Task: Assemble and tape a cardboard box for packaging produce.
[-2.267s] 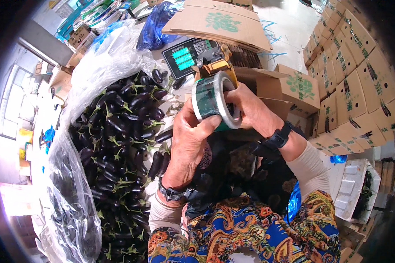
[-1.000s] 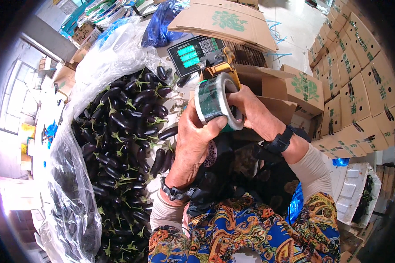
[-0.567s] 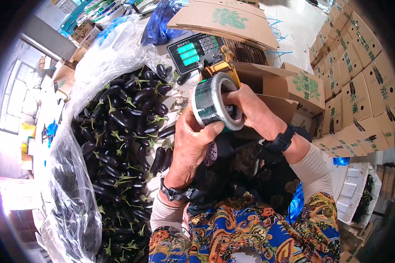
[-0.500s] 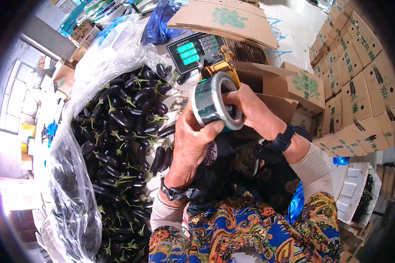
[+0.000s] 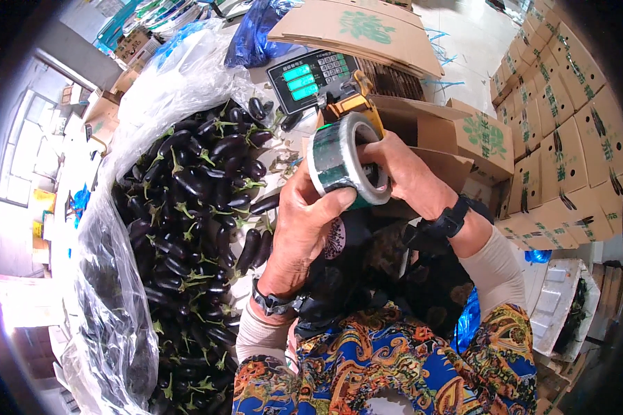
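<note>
Between my hands is a wide roll of packing tape point(image 5: 331, 156), dark green on its outer face with whitish sides. My left hand point(image 5: 304, 214) grips its left side, thumb across the lower edge. My right hand point(image 5: 398, 166) is closed at the roll's right side, with fingers reaching into the core; the fingertips are hidden. A yellow tape dispenser point(image 5: 356, 105) shows just beyond the roll, touching or very near it; how it is attached cannot be seen. To the left lies a large heap of dark purple eggplants point(image 5: 194, 200).
Clear plastic sheeting point(image 5: 111, 277) borders the heap. A scale display point(image 5: 304, 79) with lit green screens stands ahead. Flattened cardboard point(image 5: 360, 31) and an open carton point(image 5: 436, 131) lie beyond my hands. Stacked cartons point(image 5: 554, 131) rise on the right, with a white foam box point(image 5: 557, 304) nearer.
The tape roll has turned slightly, and it has shifted a little to the right with both hands. Both hands keep their hold.
</note>
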Demonstrator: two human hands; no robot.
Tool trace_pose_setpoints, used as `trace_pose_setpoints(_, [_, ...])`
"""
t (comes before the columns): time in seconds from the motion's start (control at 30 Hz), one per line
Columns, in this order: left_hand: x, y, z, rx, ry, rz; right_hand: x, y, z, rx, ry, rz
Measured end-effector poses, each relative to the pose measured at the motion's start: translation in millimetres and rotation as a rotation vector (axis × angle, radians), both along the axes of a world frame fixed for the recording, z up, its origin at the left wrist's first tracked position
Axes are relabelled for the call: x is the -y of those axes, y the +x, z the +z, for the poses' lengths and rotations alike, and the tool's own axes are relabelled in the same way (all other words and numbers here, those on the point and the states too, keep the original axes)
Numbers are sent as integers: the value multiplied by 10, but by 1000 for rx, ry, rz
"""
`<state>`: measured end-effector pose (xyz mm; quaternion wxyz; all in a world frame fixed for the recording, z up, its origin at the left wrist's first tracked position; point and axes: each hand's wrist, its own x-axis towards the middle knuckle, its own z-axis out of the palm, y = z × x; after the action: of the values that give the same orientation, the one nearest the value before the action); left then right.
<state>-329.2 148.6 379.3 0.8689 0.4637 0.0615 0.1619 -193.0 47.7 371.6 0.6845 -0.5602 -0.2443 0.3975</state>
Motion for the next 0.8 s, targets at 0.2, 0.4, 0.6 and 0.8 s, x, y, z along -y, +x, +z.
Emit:
trace_pose_setpoints(0.2, [-5, -1, -77, -12, 54, 58, -73, 7, -117, -142, 52, -19])
trace_pose_setpoints(0.4, [9, 21, -61, -34, 89, 96, -103, -14, -176, -138, 70, -55])
trace_pose_setpoints(0.6, [31, 14, -63, -87, 150, 142, -116, -34, -190, -108, 83, -79])
trace_pose_setpoints(0.8, [32, 14, -73, -89, 200, 157, -175, -41, -250, -107, 131, -108])
